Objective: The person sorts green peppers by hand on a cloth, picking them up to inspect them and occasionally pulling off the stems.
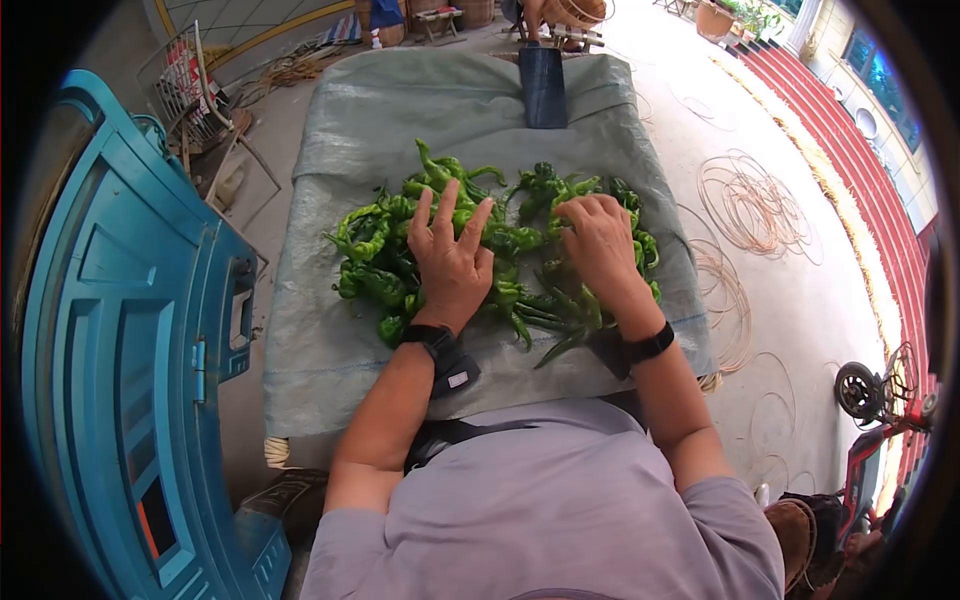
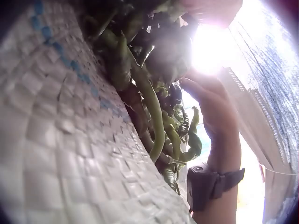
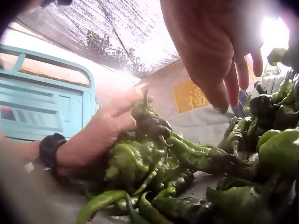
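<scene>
A heap of long green peppers (image 1: 365,238) lies on a grey-green woven sack (image 1: 330,350) spread over a table. My left hand (image 1: 452,255) rests flat on the middle of the heap with its fingers spread and straight. My right hand (image 1: 598,240) lies on the right side of the heap, fingers bent down onto the peppers. In the right wrist view the right hand (image 3: 210,42) hangs over the peppers (image 3: 187,154) with loose fingers and holds nothing, while the left hand (image 3: 105,130) presses on the pile. The left wrist view shows the peppers (image 2: 154,107) on the sack and the right hand (image 2: 215,107) behind them.
A blue plastic frame (image 1: 120,320) stands close on the left of the table. A dark blue cloth (image 1: 543,85) lies at the far end of the sack. Wire coils (image 1: 745,205) lie on the ground to the right, and a red wheeled machine (image 1: 880,400) stands at the right.
</scene>
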### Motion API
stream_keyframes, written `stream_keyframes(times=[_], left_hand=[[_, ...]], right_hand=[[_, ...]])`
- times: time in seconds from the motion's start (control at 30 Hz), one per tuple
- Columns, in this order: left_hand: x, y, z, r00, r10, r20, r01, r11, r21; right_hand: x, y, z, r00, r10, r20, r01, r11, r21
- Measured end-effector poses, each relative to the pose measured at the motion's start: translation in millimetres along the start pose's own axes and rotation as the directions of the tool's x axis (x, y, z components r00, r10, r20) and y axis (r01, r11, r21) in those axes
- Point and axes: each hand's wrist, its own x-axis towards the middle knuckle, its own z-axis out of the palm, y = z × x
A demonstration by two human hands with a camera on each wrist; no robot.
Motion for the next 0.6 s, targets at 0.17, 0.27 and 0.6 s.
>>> stream_keyframes(times=[0.17,0.27,0.6], left_hand=[[0,-5,3,1.0,0.031,-0.002,-0.031,0.999,-0.015],[0,-7,5,0.998,0.037,-0.046,-0.039,0.998,-0.042],[3,-2,-3,0.998,0.044,-0.049,-0.051,0.987,-0.154]], right_hand=[[6,22,30,0.98,-0.154,0.125,0.178,0.961,-0.212],[8,25,29,0.965,-0.158,0.208,0.21,0.942,-0.261],[15,-33,-24,0.932,0.162,-0.324,0.018,0.873,0.488]])
